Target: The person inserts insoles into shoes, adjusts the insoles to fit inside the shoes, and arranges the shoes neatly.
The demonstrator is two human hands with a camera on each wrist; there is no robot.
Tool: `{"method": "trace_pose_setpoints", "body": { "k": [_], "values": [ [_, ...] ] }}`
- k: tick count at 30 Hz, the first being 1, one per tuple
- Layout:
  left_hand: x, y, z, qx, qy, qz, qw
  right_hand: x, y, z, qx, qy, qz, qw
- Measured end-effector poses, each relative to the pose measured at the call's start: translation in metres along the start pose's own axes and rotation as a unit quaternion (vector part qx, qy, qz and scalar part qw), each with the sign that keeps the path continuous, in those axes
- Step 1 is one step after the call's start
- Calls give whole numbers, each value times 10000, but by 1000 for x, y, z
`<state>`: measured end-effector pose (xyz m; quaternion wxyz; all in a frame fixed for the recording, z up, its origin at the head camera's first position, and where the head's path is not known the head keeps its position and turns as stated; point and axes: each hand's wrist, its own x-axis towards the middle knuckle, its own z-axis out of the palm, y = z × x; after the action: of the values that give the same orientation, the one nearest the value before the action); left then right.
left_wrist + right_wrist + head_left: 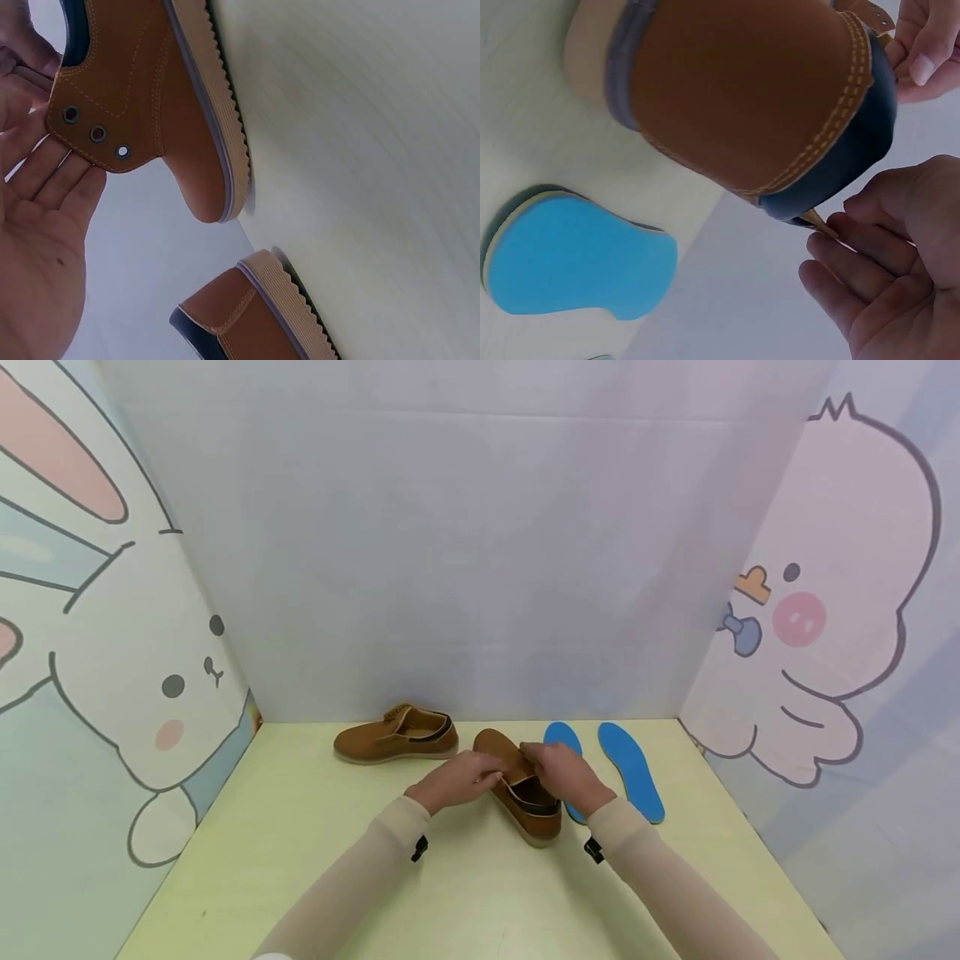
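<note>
A brown leather shoe [534, 825] rests on the table, toe pointing away and slightly left, its heel nearest me. On its left side, my left hand [456, 779] holds the eyelet flap; in the left wrist view its fingers lie behind the three metal eyelets of the shoe [124, 82]. Across the opening, my right hand [567, 772] pinches the edge of the other flap between thumb and fingers. The right wrist view has the heel of the shoe [742, 90] with its dark collar lining. No laces show in the eyelets.
A matching brown shoe [386, 742] lies sideways at the back left, toe leftward. To the right are two blue insoles, one [562, 735] partly behind my right hand, the other [633, 770] farther right. Cartoon-printed cloth walls [465, 568] enclose the pale table [300, 843].
</note>
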<state>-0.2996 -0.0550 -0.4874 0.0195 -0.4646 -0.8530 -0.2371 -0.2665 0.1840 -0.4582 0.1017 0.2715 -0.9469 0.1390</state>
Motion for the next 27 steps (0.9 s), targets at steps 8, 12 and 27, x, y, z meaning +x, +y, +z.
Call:
{"method": "trace_pose_setpoints", "body": {
  "k": [8, 12, 27],
  "values": [
    [-16, -2, 4, -72, 90, -364, 9993, -6, 9, 6, 228, 57, 884, 9958],
    [-12, -2, 8, -113, 230, -516, 9983, -6, 12, 7, 439, -72, 1265, 9910],
    [-10, 1, 13, 70, 6, -849, 9964, -13, 19, 31, 1510, -449, 2165, 9635]
  ]
}}
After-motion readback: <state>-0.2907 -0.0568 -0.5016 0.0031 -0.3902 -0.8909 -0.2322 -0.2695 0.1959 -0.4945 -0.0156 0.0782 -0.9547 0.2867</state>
